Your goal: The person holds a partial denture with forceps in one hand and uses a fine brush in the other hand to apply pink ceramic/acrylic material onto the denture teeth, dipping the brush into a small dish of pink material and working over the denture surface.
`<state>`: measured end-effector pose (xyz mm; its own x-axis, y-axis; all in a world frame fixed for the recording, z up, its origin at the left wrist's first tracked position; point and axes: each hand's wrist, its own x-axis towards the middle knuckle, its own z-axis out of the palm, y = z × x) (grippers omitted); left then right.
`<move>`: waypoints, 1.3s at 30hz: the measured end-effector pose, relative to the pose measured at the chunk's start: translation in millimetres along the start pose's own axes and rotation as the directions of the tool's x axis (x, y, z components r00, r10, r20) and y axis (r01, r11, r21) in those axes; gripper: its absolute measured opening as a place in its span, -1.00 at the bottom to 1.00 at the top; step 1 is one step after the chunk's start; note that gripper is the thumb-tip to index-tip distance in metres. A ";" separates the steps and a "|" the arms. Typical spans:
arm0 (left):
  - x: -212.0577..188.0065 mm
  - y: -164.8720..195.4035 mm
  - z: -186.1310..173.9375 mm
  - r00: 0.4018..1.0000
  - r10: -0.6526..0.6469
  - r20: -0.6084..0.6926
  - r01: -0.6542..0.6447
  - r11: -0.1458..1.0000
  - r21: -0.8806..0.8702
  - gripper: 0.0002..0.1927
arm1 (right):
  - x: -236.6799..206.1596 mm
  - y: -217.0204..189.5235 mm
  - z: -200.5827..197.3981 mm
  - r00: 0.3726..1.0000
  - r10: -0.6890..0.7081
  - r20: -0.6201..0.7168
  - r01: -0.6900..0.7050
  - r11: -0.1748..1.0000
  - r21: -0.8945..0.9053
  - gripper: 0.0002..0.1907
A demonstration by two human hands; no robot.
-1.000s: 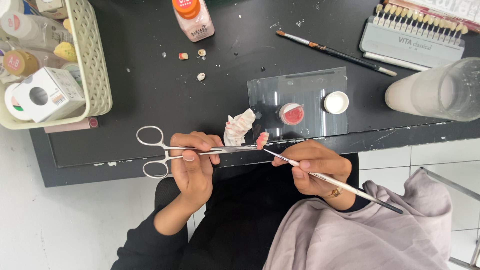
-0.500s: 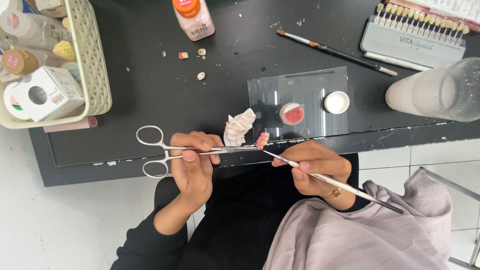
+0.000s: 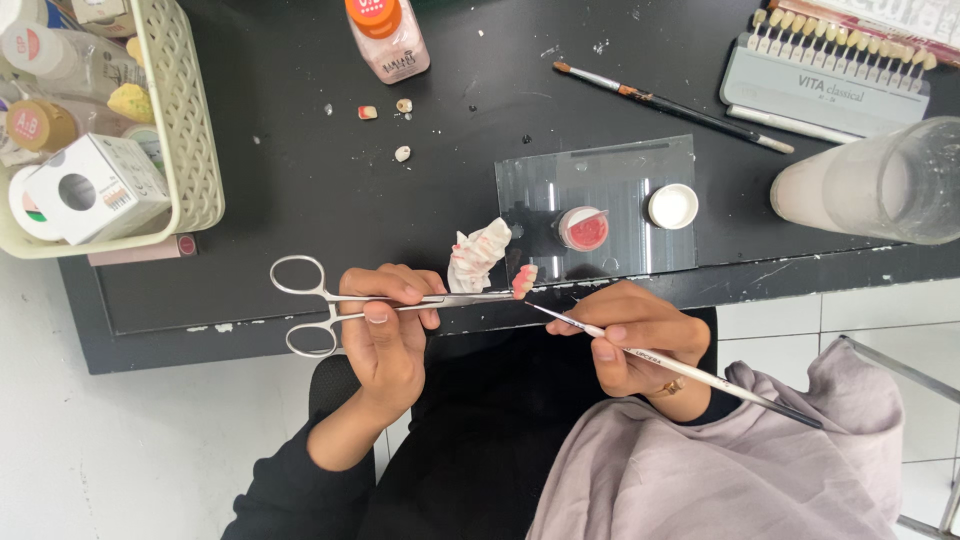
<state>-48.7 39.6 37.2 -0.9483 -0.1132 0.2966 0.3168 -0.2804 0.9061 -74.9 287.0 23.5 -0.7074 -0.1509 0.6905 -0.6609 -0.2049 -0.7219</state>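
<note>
Head view looks down on a black desk (image 3: 300,200) and two hands at its near edge. Left hand (image 3: 385,330) is closed around the shanks of steel forceps (image 3: 330,297), fingers curled over them, the ring handles sticking out to the left. The forceps' tips clamp a small pink piece (image 3: 523,280), held just over the desk edge. Right hand (image 3: 630,340) pinches a thin brush (image 3: 680,365) like a pen, thumb and fingers pressed together on its shaft; the brush tip sits just below the pink piece, very near it, though contact cannot be told.

Just beyond the piece lies a crumpled tissue (image 3: 478,252) with red stains, touching the corner of a clear glass slab (image 3: 610,165). On the slab stand a small pot of pink paste (image 3: 584,228) and a white lid (image 3: 672,206). Farther back are a second brush (image 3: 670,105), a tooth shade guide (image 3: 830,70), a cloudy cup (image 3: 880,185) at right, an orange-capped bottle (image 3: 388,35), three loose tooth-like bits (image 3: 402,153), and a basket (image 3: 190,150) of jars at left.
</note>
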 end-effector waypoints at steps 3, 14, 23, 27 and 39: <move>-1.0 0.0 0.0 1.000 0.006 0.000 -0.006 1.000 -0.004 -0.70 | 1.7 2.7 1.7 0.999 -0.037 -0.039 0.038 0.998 0.041 -0.79; -0.8 -1.7 -1.1 0.999 0.045 0.008 -0.045 0.999 0.022 -0.69 | 3.1 -3.4 -0.2 1.000 0.024 0.020 -0.023 1.000 -0.016 -0.78; -1.0 -1.2 -0.6 0.999 0.042 0.008 -0.042 0.999 0.020 -0.69 | 4.3 -3.6 0.0 0.999 0.036 0.024 -0.035 0.999 -0.029 -0.77; -1.0 -1.4 -0.3 0.999 0.046 0.006 -0.046 0.999 0.022 -0.70 | 3.5 -3.8 0.2 0.999 0.043 0.015 -0.042 0.998 -0.038 -0.77; 0.7 -1.2 1.5 0.999 0.039 0.003 -0.039 0.999 0.019 -0.71 | 3.5 -2.9 -3.5 0.998 0.037 0.045 -0.036 0.999 -0.018 -0.74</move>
<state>-49.8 41.3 36.7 -0.9351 -0.1211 0.3330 0.3536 -0.2579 0.8991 -76.4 290.5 27.8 -0.7194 -0.2018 0.6646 -0.6392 -0.1822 -0.7472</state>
